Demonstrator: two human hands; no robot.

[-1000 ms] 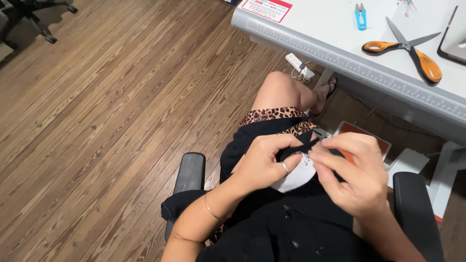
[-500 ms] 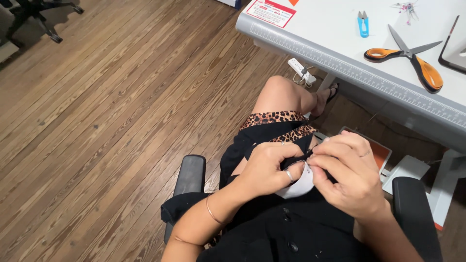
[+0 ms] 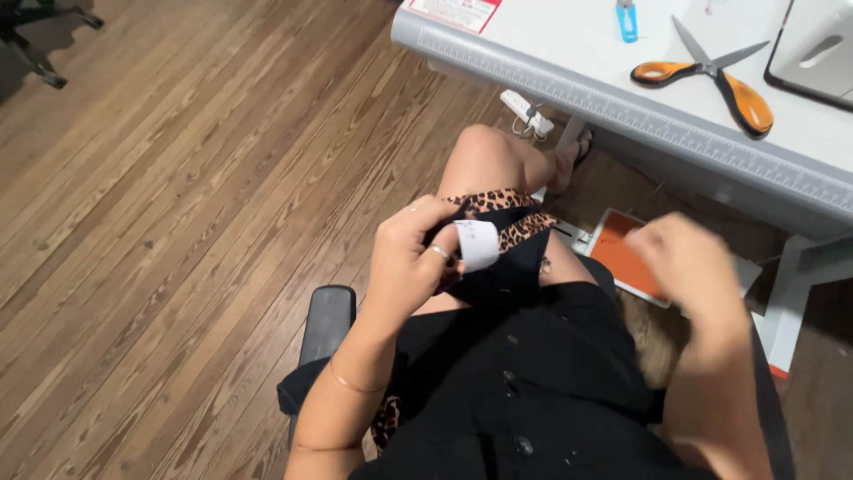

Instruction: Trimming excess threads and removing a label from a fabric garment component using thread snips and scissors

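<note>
Head view, looking down at a seated person's lap: the left hand [image 3: 410, 258] is closed around a fold of black fabric [image 3: 498, 276] with a small white rectangular fabric tag [image 3: 478, 244] sticking up from it, the fingers clamped on the cloth just beside the tag. Half a second ago both hands were pressed together over this tag; now the right hand [image 3: 691, 267] has let go and swung off to the right, well apart from the fabric. It is blurred by motion, so I cannot tell whether it is open or closed, or whether it carries anything. Judging from that, the two-handed working of the tag has paused, and the piece is kept in place by the left hand alone, above the knee and a strip of leopard-print cloth [image 3: 498, 203].

On the white work table [image 3: 622, 116] with a ruled grey front edge lie orange-handled scissors [image 3: 720, 76] and a small blue thread snip [image 3: 626, 18]. At the table's far left corner sits a flat rectangular label, red and white [image 3: 453, 11], cut off by the picture's top edge. On the wooden floor under the table, near the right hand, lies a flat orange rectangular card with a white border [image 3: 626, 262]. A small white plug-like object [image 3: 526, 111] hangs below the table edge.
</note>
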